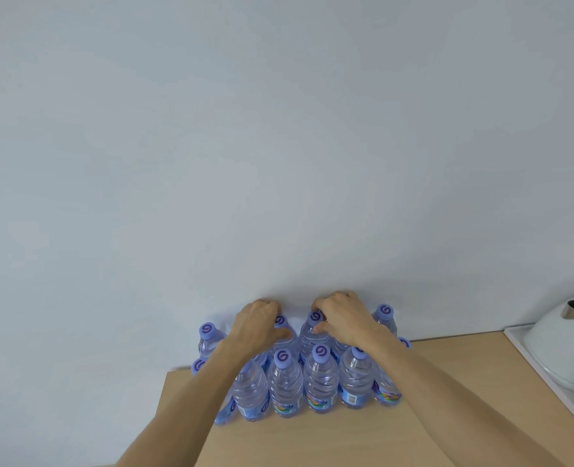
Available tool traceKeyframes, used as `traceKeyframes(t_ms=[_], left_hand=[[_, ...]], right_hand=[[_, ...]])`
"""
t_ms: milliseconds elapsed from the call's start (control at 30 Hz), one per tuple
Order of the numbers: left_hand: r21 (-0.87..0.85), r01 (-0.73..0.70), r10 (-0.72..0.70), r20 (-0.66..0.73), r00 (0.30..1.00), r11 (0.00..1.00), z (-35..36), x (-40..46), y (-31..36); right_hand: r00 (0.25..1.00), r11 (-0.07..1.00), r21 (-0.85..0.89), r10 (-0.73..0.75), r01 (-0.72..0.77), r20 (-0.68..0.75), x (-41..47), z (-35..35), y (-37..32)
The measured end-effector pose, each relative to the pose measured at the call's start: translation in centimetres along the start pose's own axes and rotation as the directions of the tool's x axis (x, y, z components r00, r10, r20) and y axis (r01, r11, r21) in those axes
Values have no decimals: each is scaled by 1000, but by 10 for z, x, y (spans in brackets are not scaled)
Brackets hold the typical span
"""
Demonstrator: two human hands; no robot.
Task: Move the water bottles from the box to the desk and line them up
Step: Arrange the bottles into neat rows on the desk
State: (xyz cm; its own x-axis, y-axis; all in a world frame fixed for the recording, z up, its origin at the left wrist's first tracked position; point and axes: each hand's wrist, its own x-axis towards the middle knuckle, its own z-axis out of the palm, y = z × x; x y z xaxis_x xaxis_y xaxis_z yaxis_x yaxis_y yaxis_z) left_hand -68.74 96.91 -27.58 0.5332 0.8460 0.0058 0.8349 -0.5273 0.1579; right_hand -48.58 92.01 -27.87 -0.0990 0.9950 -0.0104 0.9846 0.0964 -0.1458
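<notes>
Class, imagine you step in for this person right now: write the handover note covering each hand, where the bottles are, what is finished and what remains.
Left hand: fingers curled round the neck of a back-row bottle by the wall.
Right hand: grips the neighbouring back-row bottle near its cap.
Bottles: standing upright on the desk in close rows against the wall; the front row looks even.
Box: not in view, so I cannot tell how many bottles remain in it.
Done: a good dozen bottles placed.
Left: settle these two, release, check the box, straighten the rows.
Tray with white crockery sits at the right.
</notes>
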Motion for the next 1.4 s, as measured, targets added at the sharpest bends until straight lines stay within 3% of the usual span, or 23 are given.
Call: traceKeyframes(t_ms=[267,467,700,1400], left_hand=[[-209,-108,112,7,994,972,5,3,-12],[-214,-41,40,-6,999,976,8,1,-12],[-237,-47,45,-12,999,970,11,2,-14],[-239,-61,78,62,995,969,8,-1,-18]], right_hand=[[1000,1000,25,4,-4,6,-1,-1,-1],[997,998,-27,49,-51,-56,-3,6,-7],[995,994,48,-102,102,9,-1,4,2],[999,999,25,-35,36,-42,0,1,-4]])
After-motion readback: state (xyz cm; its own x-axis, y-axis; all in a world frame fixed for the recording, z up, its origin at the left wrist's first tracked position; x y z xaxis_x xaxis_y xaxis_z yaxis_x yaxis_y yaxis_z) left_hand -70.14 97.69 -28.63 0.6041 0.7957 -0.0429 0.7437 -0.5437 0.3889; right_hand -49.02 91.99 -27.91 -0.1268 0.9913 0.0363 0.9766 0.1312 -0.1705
